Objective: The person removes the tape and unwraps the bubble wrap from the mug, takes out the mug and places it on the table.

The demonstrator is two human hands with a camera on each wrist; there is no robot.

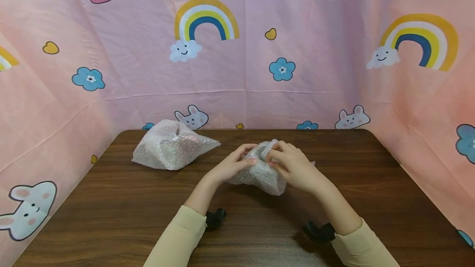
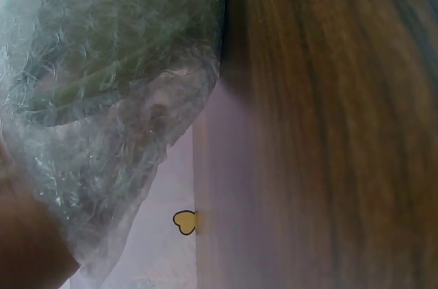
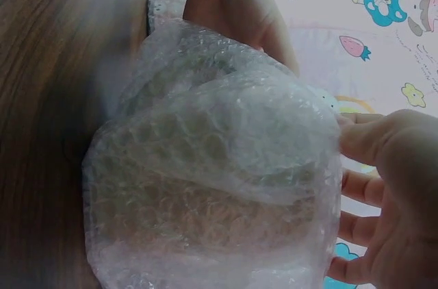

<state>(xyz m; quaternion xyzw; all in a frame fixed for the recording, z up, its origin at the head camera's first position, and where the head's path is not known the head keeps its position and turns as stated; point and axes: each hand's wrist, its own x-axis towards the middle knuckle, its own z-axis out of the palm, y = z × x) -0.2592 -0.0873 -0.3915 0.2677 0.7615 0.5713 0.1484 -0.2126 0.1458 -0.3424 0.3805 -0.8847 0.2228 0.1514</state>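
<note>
Gripping a bubble-wrapped bundle [image 1: 259, 179] over the tabletop [image 1: 111, 213], one hand at each side.

Left hand [image 1: 233, 165] is clamped on the near-left side of the wrap, thumb and fingers apart with the film between them; right hand [image 1: 297, 166] has bent fingers and thumb closed on the upper right of the same wrap. Bundle sits directly between the two hands; a greenish shape shows through the film, identity not determinable. Second wrapped package [image 1: 159, 147] stands beyond and to the left of the left hand, well apart from it. Black fitting [image 1: 216, 219] lies just below the left wrist.
</note>
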